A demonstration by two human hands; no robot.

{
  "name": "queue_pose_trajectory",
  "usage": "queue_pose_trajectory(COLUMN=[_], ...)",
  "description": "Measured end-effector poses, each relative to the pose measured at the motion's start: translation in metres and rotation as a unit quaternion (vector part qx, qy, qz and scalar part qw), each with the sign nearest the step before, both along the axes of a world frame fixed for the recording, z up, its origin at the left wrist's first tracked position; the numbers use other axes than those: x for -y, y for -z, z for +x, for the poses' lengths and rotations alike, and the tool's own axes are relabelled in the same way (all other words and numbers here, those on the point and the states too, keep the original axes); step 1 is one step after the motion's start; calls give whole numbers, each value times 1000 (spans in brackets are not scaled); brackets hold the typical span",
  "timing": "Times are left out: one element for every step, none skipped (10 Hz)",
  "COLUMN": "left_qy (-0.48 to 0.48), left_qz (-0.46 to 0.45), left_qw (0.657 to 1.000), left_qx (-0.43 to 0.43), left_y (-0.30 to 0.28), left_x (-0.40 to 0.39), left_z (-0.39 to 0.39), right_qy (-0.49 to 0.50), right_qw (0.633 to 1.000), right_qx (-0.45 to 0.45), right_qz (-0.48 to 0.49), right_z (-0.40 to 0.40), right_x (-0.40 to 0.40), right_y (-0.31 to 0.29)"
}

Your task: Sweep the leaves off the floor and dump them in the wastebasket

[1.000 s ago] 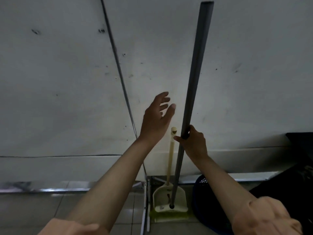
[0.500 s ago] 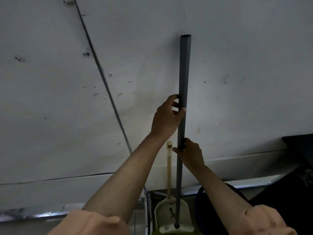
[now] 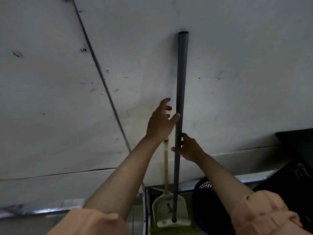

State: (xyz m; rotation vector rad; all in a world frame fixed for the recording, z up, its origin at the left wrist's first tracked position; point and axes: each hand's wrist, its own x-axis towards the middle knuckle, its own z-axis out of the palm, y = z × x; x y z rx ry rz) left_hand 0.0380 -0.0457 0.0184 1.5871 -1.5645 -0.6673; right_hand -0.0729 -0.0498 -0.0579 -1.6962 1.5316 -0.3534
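A long grey broom handle stands upright against the pale wall. Its lower tip rests in a cream dustpan, with yellow-green bristles showing below it. My right hand grips the handle at about mid-height. Just above and to the left, my left hand is spread, with only the thumb touching the handle. The dustpan's cream stick rises beside the broom handle. A dark blue mesh wastebasket stands right of the dustpan, partly hidden by my right arm.
The pale wall panel fills most of the view, crossed by a thin metal seam. A metal floor rail runs along the wall's base. A black object sits at the right edge.
My left hand reached to the handle and curled round it half a second ago; now its fingers have spread off it. The handle has swung from leaning to upright. My right hand kept its grip.
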Motion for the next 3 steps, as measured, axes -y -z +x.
queue_pose_trajectory(left_qy=[-4,-17,-41], left_qz=[26,34,46], left_qw=[1000,999,998], left_qx=[15,18,30], left_y=[0,2,4], left_x=[-8,-20,-34], left_z=[-3,-5,-2], right_qy=[-3,0,-7], right_qw=[1000,1000,1000], right_qx=[4,13,15], right_qz=[-3,-3,-8], right_z=[-5,-11,-18], right_x=[-6,-13,-21], right_y=[-6,-6,-7])
